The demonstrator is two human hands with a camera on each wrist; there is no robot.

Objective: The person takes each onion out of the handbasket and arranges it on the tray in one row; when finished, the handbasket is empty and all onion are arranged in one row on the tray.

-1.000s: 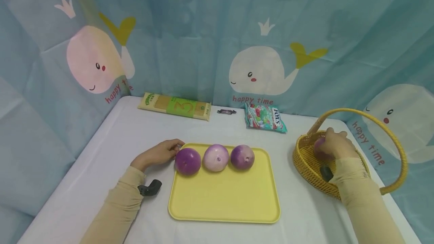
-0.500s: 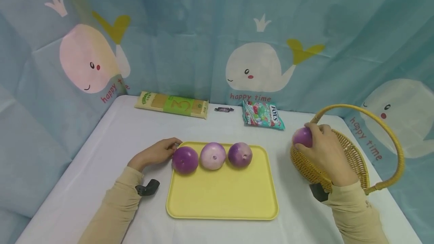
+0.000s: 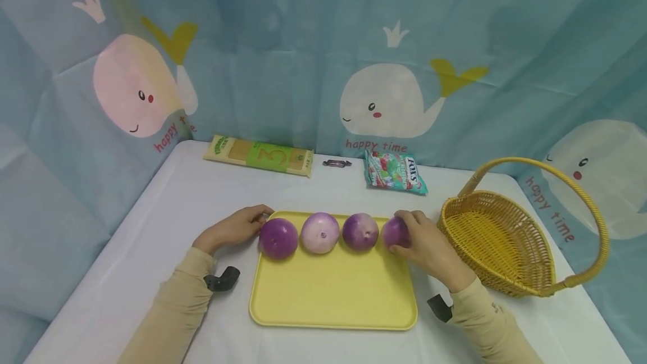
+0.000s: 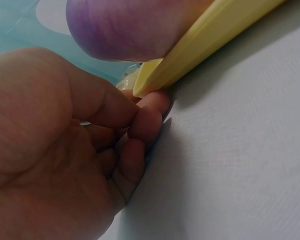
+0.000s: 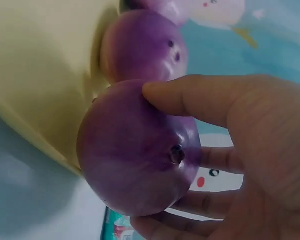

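Note:
My left hand (image 3: 237, 230) is at the far left corner of a yellow tray (image 3: 333, 296). Its curled fingers hold the corner in the left wrist view, fingertips against the rim. With thumb and fingers spread round it, my right hand (image 3: 429, 249) grips a round purple fruit (image 5: 135, 155) over the tray's far right corner. Whether that fruit touches the tray is unclear. Along the far rim stand a deep purple fruit (image 3: 278, 239), a pale lilac fruit (image 3: 320, 233) and a two-toned fruit (image 3: 360, 232), in a row.
Right of the tray stands a yellow wicker basket (image 3: 492, 240) with a tall arched handle. A noodle packet (image 3: 260, 155), a small wrapped candy (image 3: 337, 163) and a teal candy bag (image 3: 395, 172) lie along the back. A whale-print curtain (image 3: 283, 72) hangs behind the white table (image 3: 202, 195).
My right hand has lifted the purple fruit out of the basket and brought it left to the tray's far right corner. The left hand has stayed at its corner.

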